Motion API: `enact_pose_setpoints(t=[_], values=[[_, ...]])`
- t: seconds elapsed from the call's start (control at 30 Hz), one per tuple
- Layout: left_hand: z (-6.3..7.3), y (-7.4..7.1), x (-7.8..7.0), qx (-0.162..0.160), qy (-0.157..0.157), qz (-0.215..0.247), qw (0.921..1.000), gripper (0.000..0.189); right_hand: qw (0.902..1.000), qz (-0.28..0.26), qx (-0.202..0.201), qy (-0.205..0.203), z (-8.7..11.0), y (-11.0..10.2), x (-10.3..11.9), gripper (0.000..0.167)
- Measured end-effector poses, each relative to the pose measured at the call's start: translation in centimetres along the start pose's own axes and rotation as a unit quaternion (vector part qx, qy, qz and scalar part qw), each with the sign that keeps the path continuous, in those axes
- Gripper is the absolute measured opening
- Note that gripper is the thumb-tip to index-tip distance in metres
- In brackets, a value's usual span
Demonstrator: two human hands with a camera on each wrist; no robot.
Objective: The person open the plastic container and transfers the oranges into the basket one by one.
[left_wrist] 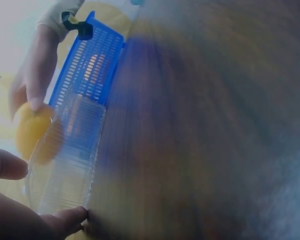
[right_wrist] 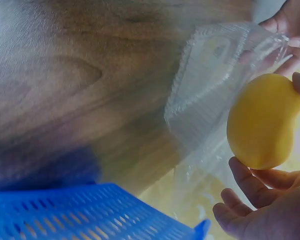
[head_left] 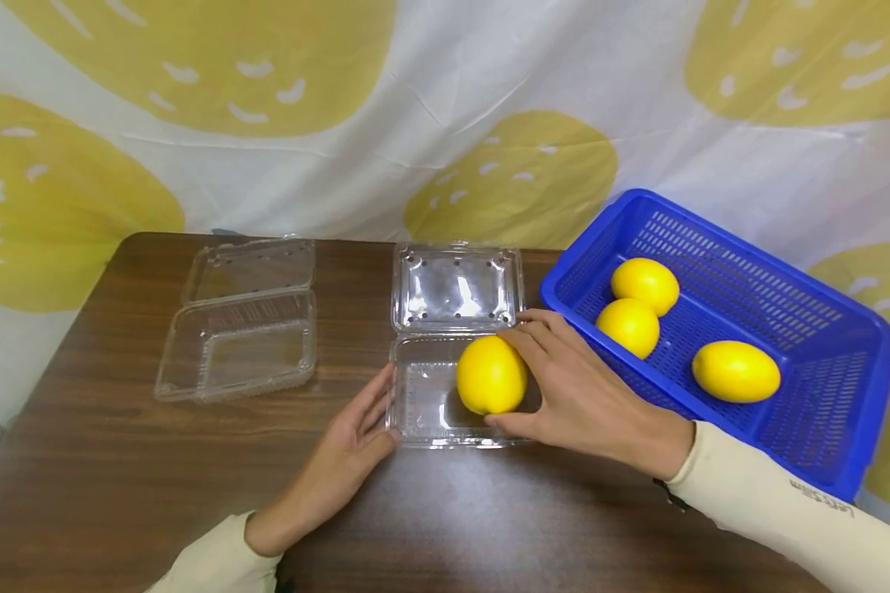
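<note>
My right hand [head_left: 574, 395] holds a yellow lemon [head_left: 492, 375] between thumb and fingertips, over the right part of a clear plastic clamshell box [head_left: 423, 403]. That box lies with its lid [head_left: 456, 288] folded back, away from me. At the box's left end, my left hand [head_left: 348, 445] grips the wall, its thumb by the near corner and fingers along the side. The right wrist view shows the lemon [right_wrist: 262, 122] pinched above the box's rim. In the left wrist view, the box [left_wrist: 72, 165] sits between my left thumb and fingers.
A blue perforated basket [head_left: 834, 317] on the right contains three more lemons [head_left: 736, 372]. Another clear clamshell box [head_left: 255, 354], lid folded back, lies at the left of the brown wooden table [head_left: 193, 469]. Behind the table hangs a white cloth with yellow shapes [head_left: 341, 189].
</note>
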State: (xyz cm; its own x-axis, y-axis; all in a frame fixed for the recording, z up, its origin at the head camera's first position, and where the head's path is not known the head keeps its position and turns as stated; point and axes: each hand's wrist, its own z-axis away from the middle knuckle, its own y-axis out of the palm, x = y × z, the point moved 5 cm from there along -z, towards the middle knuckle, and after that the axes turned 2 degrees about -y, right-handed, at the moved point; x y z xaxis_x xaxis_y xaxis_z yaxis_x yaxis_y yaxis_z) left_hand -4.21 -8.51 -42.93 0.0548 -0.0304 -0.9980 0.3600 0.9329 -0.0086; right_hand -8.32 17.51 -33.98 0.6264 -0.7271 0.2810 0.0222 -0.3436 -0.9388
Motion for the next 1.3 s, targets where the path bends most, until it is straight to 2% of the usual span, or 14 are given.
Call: enact_pose_setpoints(t=[0.27,0.73,1.07,1.3], values=[[0.0,0.1,-0.1,0.004,0.005,0.001,1.0000,0.085,0.9998,-0.002,-0.017,-0.007,0.6,-1.8,0.0,0.094],[-0.1,0.1,0.1,0.004,-0.007,0.008,0.9999,0.085,0.9988,0.009,-0.041,-0.023,1.2,-4.6,0.1,0.090],[-0.2,0.1,0.0,0.003,-0.010,0.010,0.9999,0.085,0.9959,0.027,-0.082,-0.025,1.3,-7.5,-0.8,0.089],[-0.1,0.1,0.0,0.001,-0.008,0.006,0.9999,0.085,0.9954,0.029,-0.090,-0.018,1.8,-8.8,-1.6,0.088]])
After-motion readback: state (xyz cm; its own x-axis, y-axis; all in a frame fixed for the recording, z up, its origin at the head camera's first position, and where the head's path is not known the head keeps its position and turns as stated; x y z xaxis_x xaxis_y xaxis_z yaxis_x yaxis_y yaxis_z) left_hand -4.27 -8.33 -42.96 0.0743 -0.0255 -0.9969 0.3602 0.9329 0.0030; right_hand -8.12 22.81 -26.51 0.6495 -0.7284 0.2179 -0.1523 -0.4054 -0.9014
